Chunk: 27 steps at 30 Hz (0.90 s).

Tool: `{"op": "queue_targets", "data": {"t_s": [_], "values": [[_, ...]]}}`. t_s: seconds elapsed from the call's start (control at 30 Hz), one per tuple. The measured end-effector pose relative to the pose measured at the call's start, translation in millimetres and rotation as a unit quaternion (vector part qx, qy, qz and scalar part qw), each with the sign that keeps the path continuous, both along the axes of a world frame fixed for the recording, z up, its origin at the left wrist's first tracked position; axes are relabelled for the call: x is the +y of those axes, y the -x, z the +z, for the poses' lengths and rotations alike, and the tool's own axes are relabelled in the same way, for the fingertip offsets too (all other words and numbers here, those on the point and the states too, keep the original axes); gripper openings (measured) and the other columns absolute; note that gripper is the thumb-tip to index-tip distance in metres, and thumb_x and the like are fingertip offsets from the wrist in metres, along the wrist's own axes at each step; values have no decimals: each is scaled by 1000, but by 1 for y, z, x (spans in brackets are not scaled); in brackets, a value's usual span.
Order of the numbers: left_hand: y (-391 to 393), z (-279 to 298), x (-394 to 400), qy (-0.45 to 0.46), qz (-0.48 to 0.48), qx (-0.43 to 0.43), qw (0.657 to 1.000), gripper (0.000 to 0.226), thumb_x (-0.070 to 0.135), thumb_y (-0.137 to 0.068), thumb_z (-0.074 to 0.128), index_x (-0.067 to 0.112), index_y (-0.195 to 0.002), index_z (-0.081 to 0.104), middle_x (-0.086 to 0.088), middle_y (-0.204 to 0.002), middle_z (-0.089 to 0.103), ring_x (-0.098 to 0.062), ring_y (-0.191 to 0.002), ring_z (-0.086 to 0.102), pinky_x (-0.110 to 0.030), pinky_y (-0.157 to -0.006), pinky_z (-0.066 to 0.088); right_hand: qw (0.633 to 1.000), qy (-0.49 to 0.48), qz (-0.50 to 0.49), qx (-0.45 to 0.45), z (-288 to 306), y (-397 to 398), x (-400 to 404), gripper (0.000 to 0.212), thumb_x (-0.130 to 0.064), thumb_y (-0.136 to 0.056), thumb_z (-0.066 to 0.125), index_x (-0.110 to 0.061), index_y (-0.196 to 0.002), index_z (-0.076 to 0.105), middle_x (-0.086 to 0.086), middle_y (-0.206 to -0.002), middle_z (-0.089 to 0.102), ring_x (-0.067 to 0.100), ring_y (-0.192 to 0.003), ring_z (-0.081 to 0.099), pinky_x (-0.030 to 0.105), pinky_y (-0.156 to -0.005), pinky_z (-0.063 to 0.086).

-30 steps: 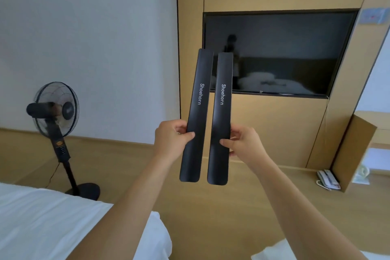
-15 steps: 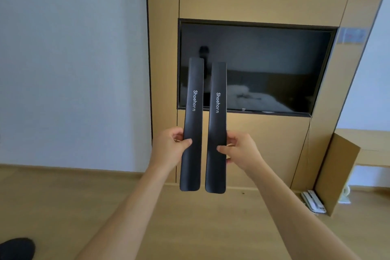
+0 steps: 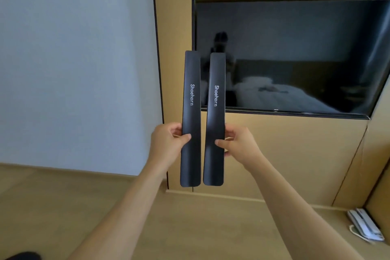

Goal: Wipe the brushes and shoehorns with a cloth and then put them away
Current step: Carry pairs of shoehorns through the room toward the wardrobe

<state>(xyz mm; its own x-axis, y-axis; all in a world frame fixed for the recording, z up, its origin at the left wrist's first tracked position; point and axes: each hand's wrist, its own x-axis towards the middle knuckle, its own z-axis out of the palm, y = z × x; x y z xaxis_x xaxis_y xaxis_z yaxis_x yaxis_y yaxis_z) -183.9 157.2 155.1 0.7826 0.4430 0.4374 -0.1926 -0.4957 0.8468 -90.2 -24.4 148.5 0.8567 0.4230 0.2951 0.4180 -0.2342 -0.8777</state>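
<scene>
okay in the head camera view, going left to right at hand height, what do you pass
left hand → left shoehorn → right shoehorn → right hand. Each hand holds its own shoehorn upright.

Hotel-like bedroom: wall-mounted television [image 3: 295,55] reflecting a bed, floor telephone [image 3: 364,227].

Two matte black shoehorns, the left shoehorn [image 3: 191,118] and the right shoehorn [image 3: 214,119], each carry the word "Shoehorn" in thin white letters down the blade. At the upper right of the frame a black television [image 3: 295,55] sits in a tan wood-panel wall [image 3: 285,154]. The wall [image 3: 73,59] at the upper left is pale blue-grey. At the lower right lies a white telephone [image 3: 364,227] on light tan flooring [image 3: 200,228].
</scene>
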Motion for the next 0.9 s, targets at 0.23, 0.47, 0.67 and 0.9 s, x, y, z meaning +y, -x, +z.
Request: {"op": "queue_targets", "data": {"t_s": [0.23,0.47,0.67,0.9], "values": [[-97,4,76,6,101,-6,995,12,9,-80,74,20,-83,75,2,-76,74,-21,-74,71,-49,-77,59,995,-14,102,3,4,-128,99,28,0,-89,68,-18,-110,71,7,-99,74,29,-92,71,47,-71,63],[-167,32,158,9,211,-29,977,12,9,-80,74,21,-83,75,5,-76,73,-20,-75,70,-49,-76,60,975,-28,222,16,33,-226,201,33,2,-89,66,-31,-93,68,2,-93,73,24,-87,70,51,-72,62],[-181,27,231,38,273,-34,961,16,5,-80,70,20,-84,76,0,-79,73,-24,-77,70,-48,-69,61,955,-32,292,45,31,-266,300,28,4,-89,65,-21,-99,72,11,-99,73,26,-91,71,40,-67,63],[-190,11,346,39,333,-49,941,17,5,-81,72,21,-87,77,1,-82,74,-22,-78,71,-35,-61,59,939,-25,341,40,21,-289,435,30,1,-89,68,-13,-116,71,6,-106,72,24,-97,71,39,-72,64]]}}
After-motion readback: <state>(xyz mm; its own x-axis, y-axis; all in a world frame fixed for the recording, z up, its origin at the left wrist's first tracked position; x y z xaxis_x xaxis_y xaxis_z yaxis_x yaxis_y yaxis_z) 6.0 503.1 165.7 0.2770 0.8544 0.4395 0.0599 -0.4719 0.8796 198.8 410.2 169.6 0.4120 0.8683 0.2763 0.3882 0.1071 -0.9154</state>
